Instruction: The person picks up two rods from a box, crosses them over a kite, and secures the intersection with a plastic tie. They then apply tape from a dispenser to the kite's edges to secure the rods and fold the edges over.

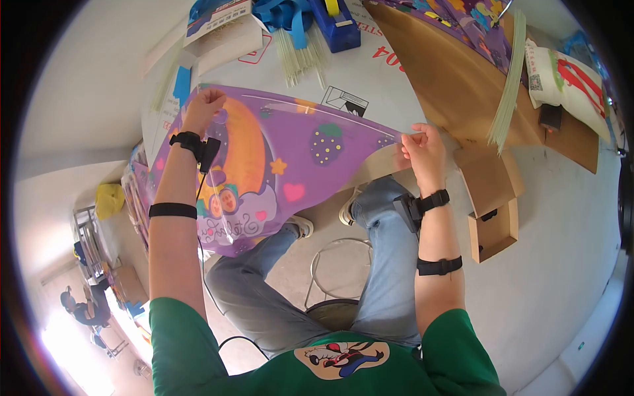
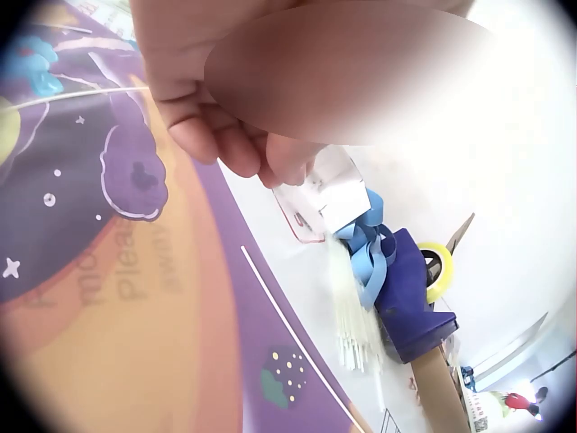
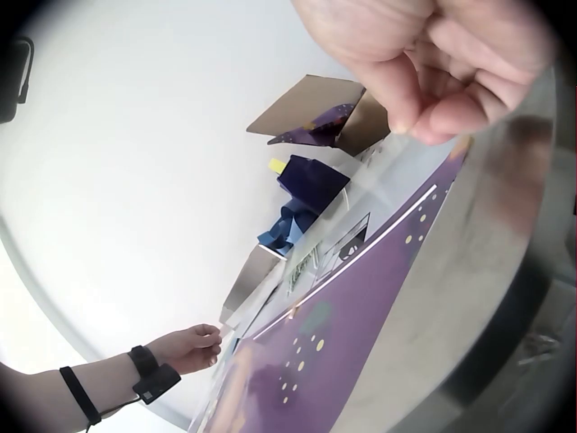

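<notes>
A purple printed sheet (image 1: 310,148) with an orange moon, a strawberry and hearts hangs over the near table edge toward the person's lap. The left hand (image 1: 205,109) pinches its upper left corner; in the left wrist view the fingers of that hand (image 2: 239,149) are curled at the sheet's edge. At the sheet's pointed right corner, the right hand (image 1: 424,155) pinches the tip between thumb and forefinger, and the right wrist view shows the same pinch of the hand (image 3: 442,72). A thin white rod (image 3: 361,248) lies along the sheet's upper edge.
On the table (image 1: 389,86) are a bundle of pale rods (image 1: 300,63), blue ribbon (image 1: 284,16), a blue tape dispenser (image 1: 337,26) and a white box (image 1: 221,33). More rods (image 1: 510,92) lie on brown cardboard at right. An opened carton (image 1: 492,228) is right of the right arm.
</notes>
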The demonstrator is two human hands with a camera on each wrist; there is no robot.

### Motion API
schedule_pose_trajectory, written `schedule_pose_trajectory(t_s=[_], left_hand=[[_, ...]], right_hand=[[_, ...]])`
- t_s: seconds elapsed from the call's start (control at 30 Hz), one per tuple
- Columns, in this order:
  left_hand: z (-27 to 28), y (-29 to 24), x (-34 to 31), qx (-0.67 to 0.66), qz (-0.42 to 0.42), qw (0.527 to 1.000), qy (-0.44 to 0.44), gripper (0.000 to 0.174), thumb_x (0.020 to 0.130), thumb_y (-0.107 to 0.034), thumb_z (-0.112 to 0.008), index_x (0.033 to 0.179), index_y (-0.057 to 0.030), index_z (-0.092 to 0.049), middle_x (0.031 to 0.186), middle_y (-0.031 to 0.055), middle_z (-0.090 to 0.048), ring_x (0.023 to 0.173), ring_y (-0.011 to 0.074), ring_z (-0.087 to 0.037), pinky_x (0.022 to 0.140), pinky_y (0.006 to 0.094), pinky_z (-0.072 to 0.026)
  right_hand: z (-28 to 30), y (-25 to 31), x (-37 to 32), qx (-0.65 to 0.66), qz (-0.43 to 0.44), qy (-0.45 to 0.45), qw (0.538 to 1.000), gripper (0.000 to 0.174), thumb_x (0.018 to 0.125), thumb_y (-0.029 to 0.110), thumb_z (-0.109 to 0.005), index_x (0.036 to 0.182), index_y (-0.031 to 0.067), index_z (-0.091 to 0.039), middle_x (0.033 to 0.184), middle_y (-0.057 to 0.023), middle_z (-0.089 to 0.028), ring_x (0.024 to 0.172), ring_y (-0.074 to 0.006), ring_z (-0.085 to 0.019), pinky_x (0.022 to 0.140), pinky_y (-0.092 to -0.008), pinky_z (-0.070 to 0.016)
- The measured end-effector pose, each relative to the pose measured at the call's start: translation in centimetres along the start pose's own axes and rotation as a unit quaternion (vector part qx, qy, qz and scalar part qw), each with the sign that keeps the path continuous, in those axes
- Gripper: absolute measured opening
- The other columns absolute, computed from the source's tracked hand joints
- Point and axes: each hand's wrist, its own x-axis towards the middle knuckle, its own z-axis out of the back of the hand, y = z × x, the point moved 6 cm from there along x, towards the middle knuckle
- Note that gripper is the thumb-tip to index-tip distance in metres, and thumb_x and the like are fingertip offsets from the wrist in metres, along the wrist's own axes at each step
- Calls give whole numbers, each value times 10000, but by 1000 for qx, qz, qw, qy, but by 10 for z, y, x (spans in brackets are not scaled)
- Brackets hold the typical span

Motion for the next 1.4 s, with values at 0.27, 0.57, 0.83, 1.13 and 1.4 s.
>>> schedule_pose_trajectory(t_s=[0.27,0.57,0.83,1.13,1.4], left_hand=[[-8,13,16,11,2,1000,13,181,836,-172,-649,973,-58,-617,860,-14,-624,766,73,-560,671,225,-434],[-15,9,24,14,-21,1000,6,181,809,-152,-668,945,-37,-632,839,3,-631,753,78,-563,660,233,-443],[-22,16,32,15,-13,1000,11,189,794,-131,-684,943,-25,-635,835,12,-632,751,76,-564,679,223,-447],[-23,16,36,45,-16,999,12,196,781,-144,-692,926,-20,-646,834,28,-644,777,98,-587,711,233,-460],[-23,20,40,83,-28,996,10,237,765,-175,-701,947,-30,-656,855,50,-657,790,121,-599,733,257,-461]], right_hand=[[-4,-7,1,-17,-8,-6,1000,229,818,66,-640,1017,22,-535,733,-43,-594,607,-113,-577,494,-258,-462],[-9,-9,1,-42,-9,-6,999,218,813,46,-634,1005,20,-533,722,-48,-593,596,-126,-574,478,-276,-463],[-3,-12,2,-49,13,-11,999,219,806,57,-648,989,22,-533,682,-31,-583,530,-104,-544,467,-252,-440],[-4,-12,4,-43,12,-11,999,203,805,68,-646,974,25,-542,685,-44,-590,549,-118,-560,481,-265,-451],[-4,-10,4,-87,-1,-15,996,196,798,85,-643,959,17,-555,726,-73,-616,628,-182,-597,571,-311,-472]])
